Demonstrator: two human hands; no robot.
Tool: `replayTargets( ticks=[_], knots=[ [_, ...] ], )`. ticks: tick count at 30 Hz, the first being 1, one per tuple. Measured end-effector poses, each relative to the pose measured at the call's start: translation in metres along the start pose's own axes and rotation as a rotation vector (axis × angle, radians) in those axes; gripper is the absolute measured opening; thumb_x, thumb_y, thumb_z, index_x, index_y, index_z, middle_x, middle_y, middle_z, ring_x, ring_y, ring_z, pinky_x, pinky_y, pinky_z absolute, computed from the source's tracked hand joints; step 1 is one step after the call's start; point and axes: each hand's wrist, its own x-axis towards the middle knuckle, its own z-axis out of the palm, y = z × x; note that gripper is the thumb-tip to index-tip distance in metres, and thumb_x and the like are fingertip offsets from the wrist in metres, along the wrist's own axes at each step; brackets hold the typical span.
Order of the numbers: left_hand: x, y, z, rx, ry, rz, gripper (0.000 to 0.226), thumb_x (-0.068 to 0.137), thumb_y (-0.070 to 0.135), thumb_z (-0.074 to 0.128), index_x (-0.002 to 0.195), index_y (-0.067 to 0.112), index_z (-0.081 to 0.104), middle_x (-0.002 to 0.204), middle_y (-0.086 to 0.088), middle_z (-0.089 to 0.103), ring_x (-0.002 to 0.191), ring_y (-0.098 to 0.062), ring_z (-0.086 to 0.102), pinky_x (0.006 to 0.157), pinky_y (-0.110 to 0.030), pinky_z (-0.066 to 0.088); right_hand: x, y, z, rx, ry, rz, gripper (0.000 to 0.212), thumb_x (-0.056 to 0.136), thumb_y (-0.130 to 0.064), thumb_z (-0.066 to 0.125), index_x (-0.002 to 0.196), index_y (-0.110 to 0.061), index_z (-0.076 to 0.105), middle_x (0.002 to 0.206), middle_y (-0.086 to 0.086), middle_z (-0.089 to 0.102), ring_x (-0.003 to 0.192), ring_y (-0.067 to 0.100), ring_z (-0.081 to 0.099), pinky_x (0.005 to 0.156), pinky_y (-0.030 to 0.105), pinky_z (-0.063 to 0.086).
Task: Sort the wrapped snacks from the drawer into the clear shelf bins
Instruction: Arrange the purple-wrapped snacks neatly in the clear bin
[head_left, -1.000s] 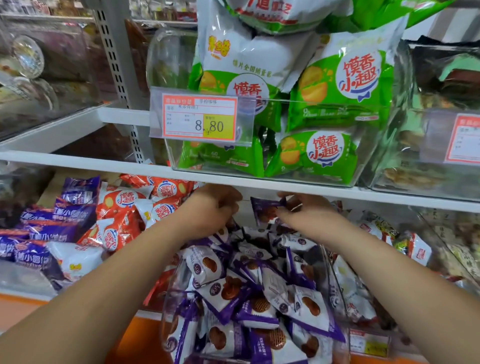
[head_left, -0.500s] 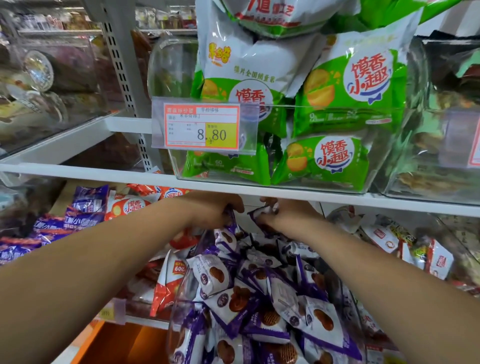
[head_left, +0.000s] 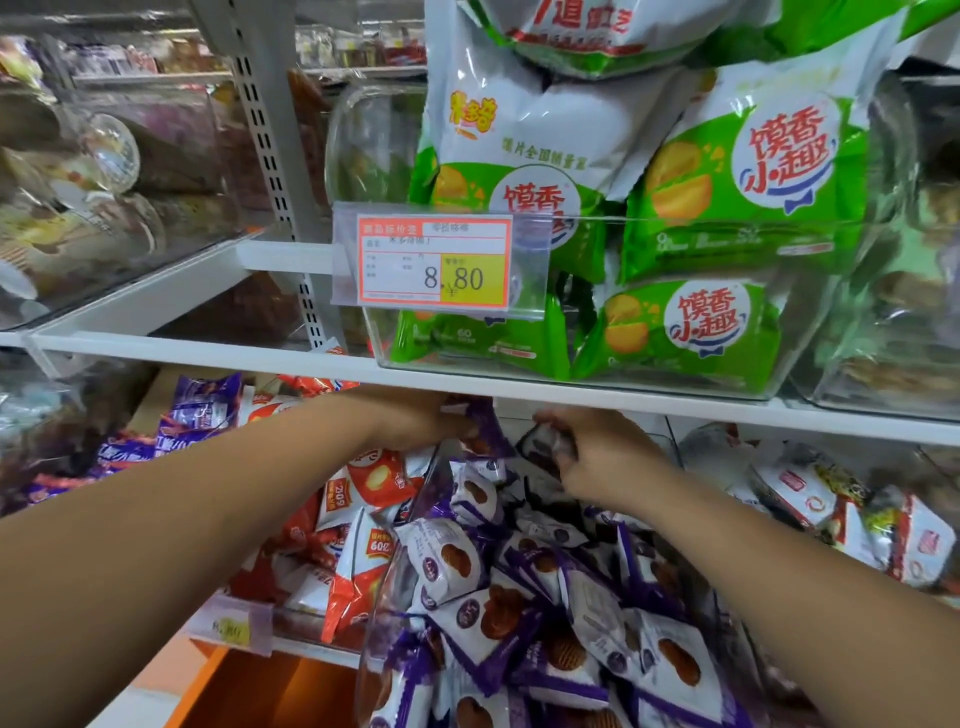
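- Just under the white shelf board (head_left: 467, 382), what are the hands doing?
- Both are at the back of the clear bin (head_left: 385, 597) that sits below the board. The left hand (head_left: 415, 423) has its fingers curled on a purple packet (head_left: 480, 423), close up to the board's underside. The right hand (head_left: 602, 457), just beside it, pinches a dark packet (head_left: 543, 447) between thumb and curled fingers.
- So neither is empty?
- No. Each holds one wrapped snack, and both packets are above the heap, not yet let go.
- How full is that bin?
- Heaped. Purple-and-white cookie packets (head_left: 457, 561) fill it from its front wall back to the hands. I'd judge this bin nearly done, with the two held packets bound for the back of the pile.
- And the neighbours below the board?
- Left of the hands, orange-red packets (head_left: 374, 480) fill the next bin; to the right, white-and-red packets (head_left: 800, 501) lie in another. Above the board, green bags (head_left: 691, 332) are stacked in a clear bin behind an 8.80 price tag (head_left: 434, 265).
- What is left, then?
- Hard to say. No drawer shows for certain, so I cannot tell how many snacks wait to be sorted. The visible bins look well stocked, so the job seems far along.
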Motion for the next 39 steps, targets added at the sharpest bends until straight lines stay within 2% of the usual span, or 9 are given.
replayTargets(
  ticks=[2,5,12,18,24,27,29,32,39],
  knots=[
    [-0.002,0.003,0.001,-0.005,0.028,-0.003,0.014,0.104,0.043,0.054,0.113,0.033,0.054,0.096,0.017,0.058,0.082,-0.003,0.055,0.063,-0.004,0.042,0.002,0.001,-0.005,0.012,-0.015,0.091,0.023,0.103,-0.034,0.047,0.121,-0.024,0.056,0.101,0.002,0.062,0.09,0.023,0.06,0.073,0.033,0.05],
    [-0.001,0.004,0.0,0.025,-0.028,-0.05,0.045,0.101,0.058,0.049,0.131,0.026,0.06,0.127,0.004,0.064,0.107,-0.017,0.06,0.093,-0.024,0.047,0.0,0.003,-0.011,0.02,-0.076,0.129,0.022,0.104,-0.037,0.043,0.115,-0.021,0.055,0.091,0.002,0.058,0.08,0.018,0.057,0.063,0.029,0.044],
    [-0.013,0.016,-0.002,0.001,-0.23,-0.122,0.059,0.106,0.053,0.037,0.155,0.02,0.039,0.159,-0.002,0.04,0.146,-0.021,0.039,0.117,-0.03,0.026,-0.008,0.008,-0.017,0.087,-0.109,0.078,0.047,0.102,-0.04,0.053,0.147,-0.031,0.045,0.134,0.0,0.059,0.112,0.023,0.06,0.094,0.035,0.053],
    [-0.021,0.006,-0.005,-0.363,-0.162,-0.062,0.041,0.105,0.049,0.046,0.127,0.016,0.058,0.116,0.004,0.075,0.099,-0.001,0.072,0.108,-0.027,0.044,-0.027,0.008,-0.028,0.27,-0.068,0.062,0.045,0.103,-0.039,0.055,0.147,-0.035,0.048,0.14,-0.012,0.056,0.125,0.012,0.056,0.094,0.019,0.039],
    [-0.027,0.008,0.01,-0.44,-0.059,-0.194,0.047,0.084,0.06,0.072,0.102,0.017,0.075,0.078,-0.002,0.063,0.068,-0.017,0.048,0.062,-0.03,0.036,-0.045,0.011,-0.023,0.479,0.01,0.031,0.031,0.099,-0.027,0.062,0.13,-0.033,0.064,0.121,-0.011,0.066,0.116,0.007,0.061,0.103,0.026,0.048],
    [-0.032,0.013,0.022,-0.643,0.05,-0.129,0.016,0.085,0.025,0.078,0.096,0.013,0.077,0.079,-0.007,0.067,0.064,-0.016,0.055,0.062,-0.028,0.041,-0.05,0.013,-0.014,0.535,0.019,0.065,0.034,0.098,-0.029,0.066,0.132,-0.029,0.064,0.119,-0.007,0.067,0.114,0.009,0.062,0.104,0.029,0.048],
    [-0.035,0.017,0.028,-0.741,0.074,-0.037,0.026,0.079,0.014,0.082,0.102,0.011,0.072,0.08,-0.009,0.069,0.063,-0.02,0.056,0.061,-0.03,0.043,-0.053,0.014,-0.006,0.605,0.04,0.081,0.038,0.097,-0.026,0.068,0.134,-0.024,0.064,0.118,-0.007,0.067,0.111,0.006,0.062,0.105,0.027,0.048],
    [-0.036,0.013,0.035,-0.882,0.082,-0.022,0.051,0.072,0.022,0.086,0.119,0.016,0.067,0.091,-0.015,0.072,0.07,-0.026,0.053,0.064,-0.037,0.037,-0.06,0.011,-0.001,0.716,0.063,0.093,0.039,0.094,-0.022,0.072,0.132,-0.021,0.065,0.11,0.002,0.069,0.105,0.01,0.066,0.097,0.023,0.049],
    [-0.04,0.023,0.032,-0.883,0.077,0.01,0.011,0.104,0.022,0.058,0.109,0.015,0.065,0.083,-0.021,0.067,0.071,-0.03,0.071,0.075,-0.043,0.06,-0.061,0.015,-0.01,0.696,0.022,0.086,0.024,0.091,-0.024,0.077,0.112,-0.034,0.072,0.111,-0.001,0.07,0.108,0.008,0.065,0.099,0.023,0.049]
  ],
)
